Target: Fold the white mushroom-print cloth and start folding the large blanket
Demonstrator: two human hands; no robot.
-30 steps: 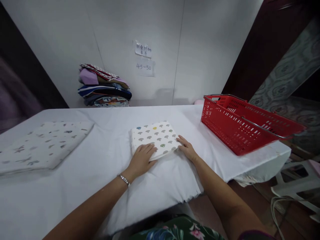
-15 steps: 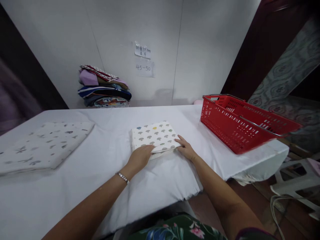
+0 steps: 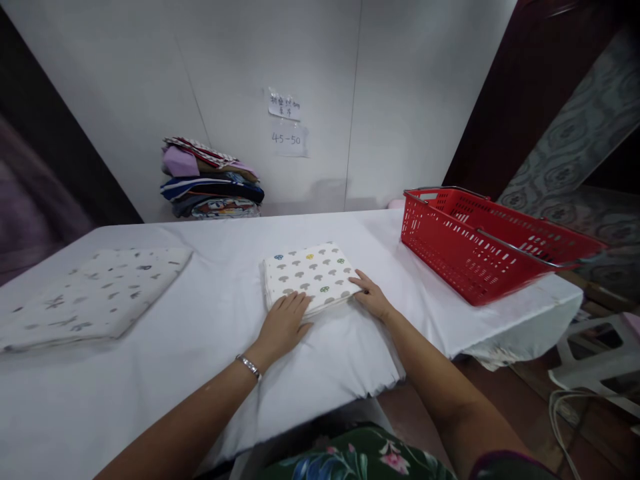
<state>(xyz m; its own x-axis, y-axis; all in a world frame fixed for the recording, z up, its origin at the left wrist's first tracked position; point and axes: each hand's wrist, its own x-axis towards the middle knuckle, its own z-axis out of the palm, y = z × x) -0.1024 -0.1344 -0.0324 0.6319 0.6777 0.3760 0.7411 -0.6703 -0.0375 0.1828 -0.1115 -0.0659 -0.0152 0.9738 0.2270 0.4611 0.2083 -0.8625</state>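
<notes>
A white folded cloth printed with grey mushrooms and a few blue, yellow and green ones lies in the middle of the table, just in front of me. My left hand rests flat over its near left corner, fingers stretched out on top and thumb apart. At the near right corner, my right hand grips the cloth's edge between thumb and fingers; part of that grip is hidden. A bracelet circles my left wrist.
Another white printed cloth lies spread on the left of the white-covered table. Several folded fabrics are stacked against the back wall. A red basket with metal handles stands at the right; beyond the table is a white stool.
My left hand has gone from holding the cloth's near edge to lying flat on its corner. The near edge looks flatter. My right hand stays in place.
</notes>
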